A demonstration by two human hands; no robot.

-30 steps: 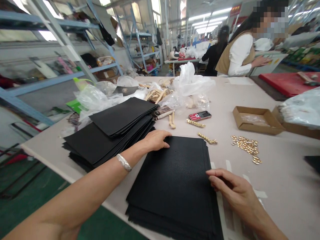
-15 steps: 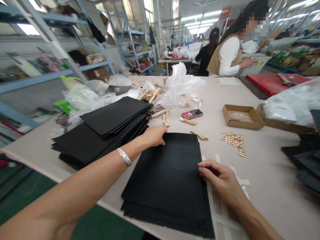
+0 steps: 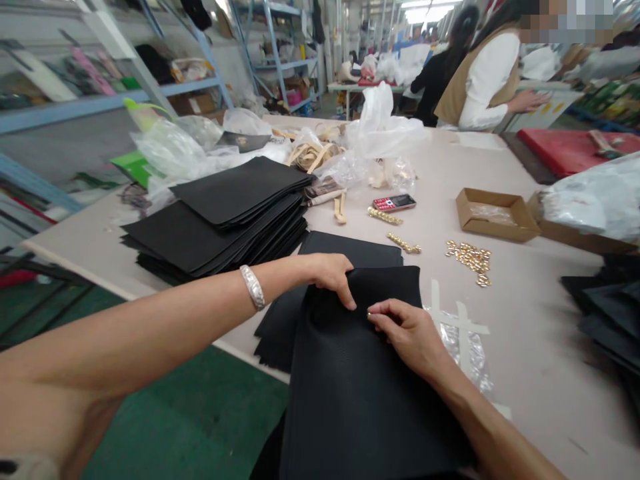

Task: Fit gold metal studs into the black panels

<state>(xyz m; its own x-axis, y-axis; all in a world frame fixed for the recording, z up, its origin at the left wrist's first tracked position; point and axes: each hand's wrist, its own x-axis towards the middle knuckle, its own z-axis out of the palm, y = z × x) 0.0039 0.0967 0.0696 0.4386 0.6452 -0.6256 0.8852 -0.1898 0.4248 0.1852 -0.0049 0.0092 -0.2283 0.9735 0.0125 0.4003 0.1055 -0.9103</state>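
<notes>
A black leather-like sheet (image 3: 360, 393) is pulled toward me, overhanging the table's near edge. My left hand (image 3: 333, 275) grips its far left edge, thumb on top and fingers underneath; a silver bracelet is on that wrist. Over the sheet, my right hand (image 3: 400, 327) is closed in a pinch, with a tiny light spot at its fingertips too small to name. Beneath lies a stack of black sheets (image 3: 357, 248), partly hidden by the held one. To the left stands a taller pile of black sheets (image 3: 215, 230).
Loose gold-coloured metal pieces (image 3: 470, 260) lie at right, near two gold strips (image 3: 404, 243), a red phone (image 3: 394, 203) and a cardboard box (image 3: 495, 213). Plastic bags (image 3: 380, 133) spread across the back. More black pieces (image 3: 610, 320) sit far right. A co-worker (image 3: 490, 73) stands beyond the table.
My left hand has taken hold of the top sheet and drawn it toward me off the stack. My right hand has moved left, from the stack's right edge to above the sheet.
</notes>
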